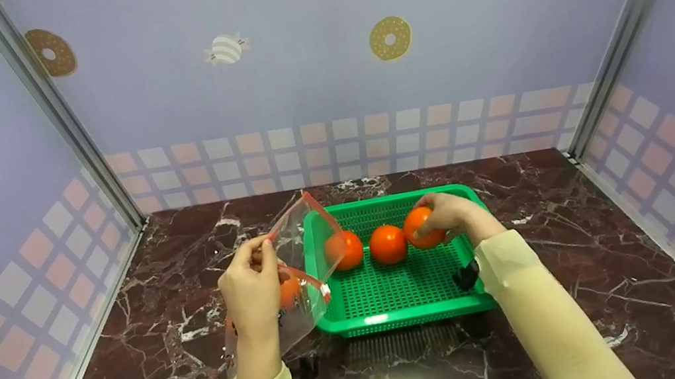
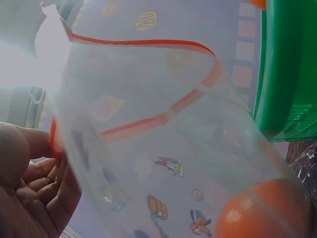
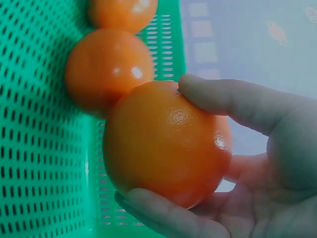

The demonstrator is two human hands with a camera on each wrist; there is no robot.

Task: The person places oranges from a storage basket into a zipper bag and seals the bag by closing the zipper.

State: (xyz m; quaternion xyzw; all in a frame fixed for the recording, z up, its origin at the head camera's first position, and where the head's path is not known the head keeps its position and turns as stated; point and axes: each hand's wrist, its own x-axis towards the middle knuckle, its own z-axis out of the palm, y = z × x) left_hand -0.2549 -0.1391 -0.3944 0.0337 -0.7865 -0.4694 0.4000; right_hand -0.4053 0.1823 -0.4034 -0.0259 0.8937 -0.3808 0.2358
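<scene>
Near the middle of the head view, the right hand [image 1: 452, 216] curls its fingers [image 3: 233, 99] around an orange [image 1: 422, 229] at the right end of a row of fruit inside a green basket [image 1: 397, 318]. The right wrist view shows the thumb on top and the other fingers underneath, with the orange sitting against the palm. It touches a second orange [image 1: 388, 244] just to its left. A third orange [image 1: 346, 249] lies further left in the basket, partly seen through plastic.

Left of centre in the head view, the left hand [image 1: 252, 289] pinches the upper edge of a clear plastic bag [image 1: 299, 248] with a red zip strip, holding it up just beside the left wall of the basket. The mouth of the bag stands open. The left wrist view shows the fingers [image 2: 44, 173] curled at the lower left of the frame, gripping the bag's edge. One orange in the bag [image 2: 262, 210] rests at its bottom, at the lower right of that view.

The basket stands on a dark marbled surface [image 1: 585, 233], toward the lower middle of the head view.
</scene>
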